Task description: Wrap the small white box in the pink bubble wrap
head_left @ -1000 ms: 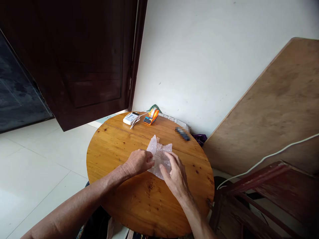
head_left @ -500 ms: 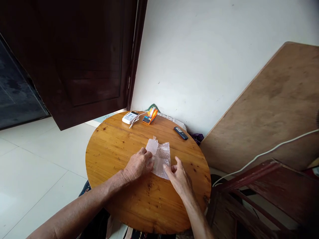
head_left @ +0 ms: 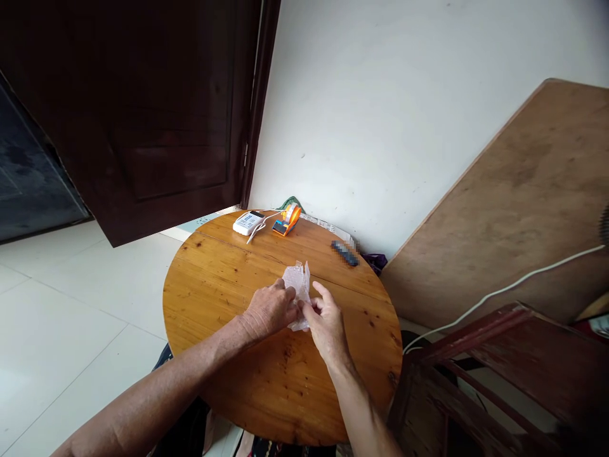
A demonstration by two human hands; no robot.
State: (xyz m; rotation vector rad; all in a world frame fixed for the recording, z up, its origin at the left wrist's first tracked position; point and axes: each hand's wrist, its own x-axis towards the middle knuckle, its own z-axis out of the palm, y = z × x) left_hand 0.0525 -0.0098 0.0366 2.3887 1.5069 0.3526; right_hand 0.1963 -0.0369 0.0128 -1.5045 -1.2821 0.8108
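Observation:
A sheet of clear bubble wrap (head_left: 297,279) lies at the middle of the round wooden table, folded over from its right side. My left hand (head_left: 275,306) is closed on its left part, fingers curled and pressing down. From the right, my right hand (head_left: 326,324) has its thumb against the folded edge, with the index finger raised and the other fingers bent behind the wrap. Whether anything lies inside the fold is hidden by the hands and plastic.
At the table's (head_left: 214,273) far edge stand a white box-shaped device (head_left: 247,223) with a white cable and an orange tape dispenser (head_left: 287,220). A dark, pixelated object (head_left: 345,252) lies at the far right. A reddish wooden chair (head_left: 499,343) is right of the table.
The right flap of bubble wrap, spread flat before, is now folded over to the left. My right hand has moved left to meet my left hand, which stays nearly in place.

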